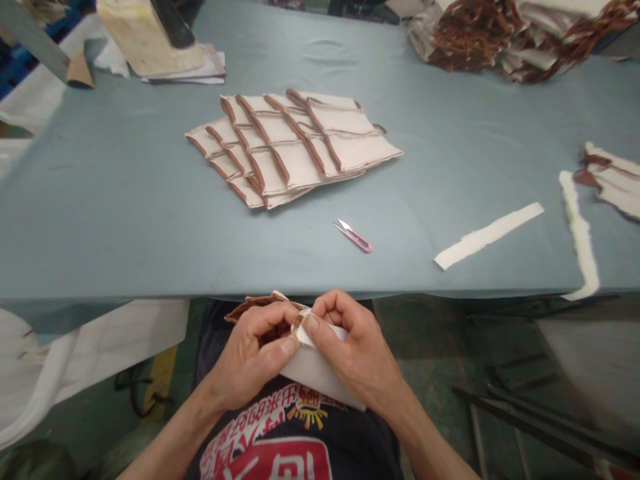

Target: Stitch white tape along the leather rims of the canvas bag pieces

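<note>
Over my lap, just in front of the table edge, both hands pinch one cream fabric piece (317,373) with brown edging. My left hand (257,347) grips it with thumb and forefinger near a folded seam. Close beside it, my right hand (353,340) pinches the same fold from the other side. Part of the brown edge sticks out beyond my left fingers, and the hands cover much of the piece. On the table ahead lie pink-handled thread snips (354,236). Farther back rests an overlapping stack of cream fabric pieces (295,143) with brown trim.
The blue-green table (125,200) spans the view. To the right lie a pale strip (489,236), a fuzzy white strip (580,233) and another cream-and-brown piece (615,177). A bundle of fabric (500,37) sits at the back right. Dark metal bars (530,427) stand below, right.
</note>
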### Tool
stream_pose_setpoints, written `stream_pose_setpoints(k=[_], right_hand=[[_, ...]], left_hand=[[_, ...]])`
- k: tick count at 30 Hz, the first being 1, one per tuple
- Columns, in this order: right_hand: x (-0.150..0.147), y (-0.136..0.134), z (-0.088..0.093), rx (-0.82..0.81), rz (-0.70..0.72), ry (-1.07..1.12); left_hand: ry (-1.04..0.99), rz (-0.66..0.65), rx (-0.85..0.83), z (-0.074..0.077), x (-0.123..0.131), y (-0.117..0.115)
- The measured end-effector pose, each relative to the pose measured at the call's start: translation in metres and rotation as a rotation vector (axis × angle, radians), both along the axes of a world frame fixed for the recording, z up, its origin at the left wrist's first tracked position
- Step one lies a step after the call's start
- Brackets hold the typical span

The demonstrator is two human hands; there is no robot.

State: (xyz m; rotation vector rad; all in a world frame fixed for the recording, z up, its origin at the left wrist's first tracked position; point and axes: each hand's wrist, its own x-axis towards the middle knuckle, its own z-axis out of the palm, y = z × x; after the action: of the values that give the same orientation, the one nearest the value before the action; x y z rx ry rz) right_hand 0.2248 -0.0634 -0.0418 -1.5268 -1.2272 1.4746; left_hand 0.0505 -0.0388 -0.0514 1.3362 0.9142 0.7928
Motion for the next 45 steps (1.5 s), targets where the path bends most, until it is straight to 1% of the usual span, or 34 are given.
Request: stream_pose_setpoints(k=[2,5,9,11,13,16,20,23,26,28,31,33,38,41,43,45], right_hand=[[0.0,0.0,-0.002,0.005,-0.011,-0.003],[0.0,-0.001,-0.006,0.002,-0.017,-0.01],[-0.002,-0.005,-0.013,0.014,-0.024,-0.005],[-0.004,-0.006,-0.017,0.012,-0.024,0.027],[-0.007,-0.006,-0.02,-0.009,-0.016,0.105],[-0.01,-0.005,-0.022,-0.066,0.004,0.26],[-0.018,-0.006,-0.02,-0.23,0.073,0.472],[-0.028,-0.009,-0.024,-0.323,0.055,0.577],[-0.039,-0.011,-0.03,-0.34,0.0,0.61],[-0.044,-0.01,-0.033,-0.333,-0.007,0.599],[-0.046,-0.006,-0.035,-0.318,0.017,0.579],[-0.044,-0.003,-0.034,-0.26,0.055,0.552],[-0.036,0.004,-0.025,0.104,0.161,0.34],[-0.024,0.006,-0.018,0.197,0.233,0.142],[-0.013,0.007,-0.01,0.285,0.186,0.028],[-0.003,0.009,0.003,0.437,0.097,-0.052]], left_hand=[[0.015,0.014,0.011,-0.001,0.002,0.0],[0.065,0.032,0.073,-0.001,0.004,-0.001],[0.202,0.034,0.145,0.004,0.005,-0.003],[0.255,0.036,0.182,0.006,0.005,-0.004],[0.275,0.047,0.211,0.007,0.005,-0.005],[0.237,0.103,0.237,0.003,0.003,-0.009],[0.107,0.191,0.234,-0.006,0.001,-0.018],[0.07,0.273,0.214,-0.015,0.003,-0.029],[0.073,0.38,0.19,-0.024,0.006,-0.037],[0.074,0.426,0.172,-0.027,0.007,-0.038],[0.06,0.407,0.134,-0.026,0.005,-0.033],[0.046,0.358,0.11,-0.023,0.0,-0.027],[0.017,0.201,0.106,-0.011,-0.01,-0.014],[0.014,0.117,0.117,-0.003,-0.014,-0.007],[0.019,0.056,0.148,0.006,-0.015,-0.003],[0.037,-0.017,0.216,0.017,-0.017,0.0]])
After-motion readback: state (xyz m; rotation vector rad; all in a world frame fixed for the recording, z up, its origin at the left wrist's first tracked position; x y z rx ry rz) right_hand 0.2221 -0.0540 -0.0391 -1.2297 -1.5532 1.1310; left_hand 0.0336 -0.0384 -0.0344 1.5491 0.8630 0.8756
